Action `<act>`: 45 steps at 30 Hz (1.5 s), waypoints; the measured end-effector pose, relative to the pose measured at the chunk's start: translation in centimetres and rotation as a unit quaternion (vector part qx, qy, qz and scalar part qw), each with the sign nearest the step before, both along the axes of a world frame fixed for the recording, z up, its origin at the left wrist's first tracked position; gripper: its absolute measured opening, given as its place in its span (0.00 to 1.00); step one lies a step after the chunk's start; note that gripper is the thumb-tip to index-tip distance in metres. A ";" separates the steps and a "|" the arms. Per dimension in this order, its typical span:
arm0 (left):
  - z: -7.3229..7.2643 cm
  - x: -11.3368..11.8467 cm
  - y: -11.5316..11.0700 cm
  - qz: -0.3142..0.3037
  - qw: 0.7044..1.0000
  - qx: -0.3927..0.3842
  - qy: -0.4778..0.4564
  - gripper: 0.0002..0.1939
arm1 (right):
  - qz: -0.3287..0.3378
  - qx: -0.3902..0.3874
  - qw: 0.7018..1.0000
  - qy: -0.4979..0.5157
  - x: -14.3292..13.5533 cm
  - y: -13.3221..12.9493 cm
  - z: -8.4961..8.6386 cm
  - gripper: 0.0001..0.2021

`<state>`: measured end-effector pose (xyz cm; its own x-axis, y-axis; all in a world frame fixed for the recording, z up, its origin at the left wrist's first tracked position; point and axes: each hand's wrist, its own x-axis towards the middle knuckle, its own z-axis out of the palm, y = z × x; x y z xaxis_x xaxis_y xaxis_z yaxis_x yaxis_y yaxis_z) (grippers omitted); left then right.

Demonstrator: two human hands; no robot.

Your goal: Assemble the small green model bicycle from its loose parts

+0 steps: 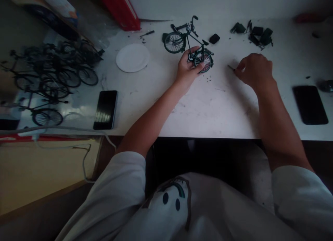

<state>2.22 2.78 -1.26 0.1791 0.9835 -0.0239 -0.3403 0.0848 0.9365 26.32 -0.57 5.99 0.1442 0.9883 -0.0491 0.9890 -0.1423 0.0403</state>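
Observation:
A small dark green model bicycle (pixel 191 35) is held at its rear wheel by my left hand (pixel 187 68), thumb against the spokes. Its front wheel and handlebar point away to the upper left. To the right, my right hand (pixel 256 70) is closed in a pinch on a small thin dark piece (pixel 231 67), whose kind I cannot make out. Nothing joins this piece to the bicycle; a gap of bare table lies between them. Tiny dark bits (pixel 208 79) are scattered just below the rear wheel.
Several model bicycles (pixel 56 72) crowd the left side. A white round plate (pixel 133 58), a phone (pixel 105 109) and a small screwdriver-like tool (pixel 147 33) lie nearer. Dark green parts (pixel 261 35) are heaped at the back right. A black phone-like slab (pixel 310 104) sits at far right.

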 end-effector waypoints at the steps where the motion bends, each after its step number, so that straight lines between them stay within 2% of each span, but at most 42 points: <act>1: 0.4 0.0 -0.2 0.002 1.000 -0.009 -0.006 0.40 | 0.008 0.003 1.000 -0.004 -0.2 0.0 -0.1 0.11; 5: 0.8 0.1 -0.6 0.009 1.000 -0.015 -0.023 0.41 | 0.011 0.030 0.999 0.008 -0.1 0.0 -0.6 0.10; 8: -0.4 0.0 0.0 0.009 1.000 0.007 -0.008 0.43 | 0.032 0.087 0.992 0.082 0.1 0.0 -0.7 0.08; 10: -1.8 -0.1 1.0 0.022 0.999 0.032 0.017 0.41 | 0.090 0.133 0.969 0.190 0.0 0.0 -1.0 0.09; 12: -3.3 -0.2 2.1 0.039 0.996 0.063 0.042 0.43 | 0.146 0.171 0.929 0.295 -0.4 -0.1 -1.3 0.16; 14: -4.5 -0.2 2.9 0.036 0.993 0.096 0.057 0.45 | 0.170 0.199 0.896 0.358 -1.1 -0.3 -1.8 0.24; 16: -4.9 -0.2 3.1 0.037 0.992 0.107 0.062 0.46 | 0.183 0.207 0.879 0.388 -1.8 -0.7 -2.2 0.27; 18: -4.7 0.0 2.8 0.044 0.992 0.101 0.061 0.47 | 0.194 0.204 0.871 0.401 -2.4 -1.1 -2.6 0.28; 23: -3.7 0.8 1.9 0.065 0.993 0.088 0.054 0.48 | 0.218 0.201 0.863 0.409 -3.4 -1.6 -3.2 0.24; 28: -4.8 1.1 2.0 0.048 0.984 0.144 0.096 0.46 | 0.228 0.196 0.869 0.392 -3.3 -1.4 -3.4 0.21; 33: -5.9 0.9 2.5 0.043 0.983 0.147 0.104 0.43 | 0.226 0.185 0.884 0.365 -3.1 -1.4 -3.3 0.20; 36: -5.8 0.9 2.6 0.035 0.983 0.149 0.105 0.42 | 0.225 0.177 0.889 0.357 -3.1 -1.4 -3.4 0.20; 41: -5.5 1.0 2.4 0.046 0.991 0.102 0.076 0.44 | 0.242 0.174 0.887 0.353 -3.1 -1.4 -3.1 0.19; 45: -5.9 0.9 2.6 0.050 0.985 0.150 0.074 0.42 | 0.263 0.169 0.897 0.311 -3.0 -1.3 -2.6 0.15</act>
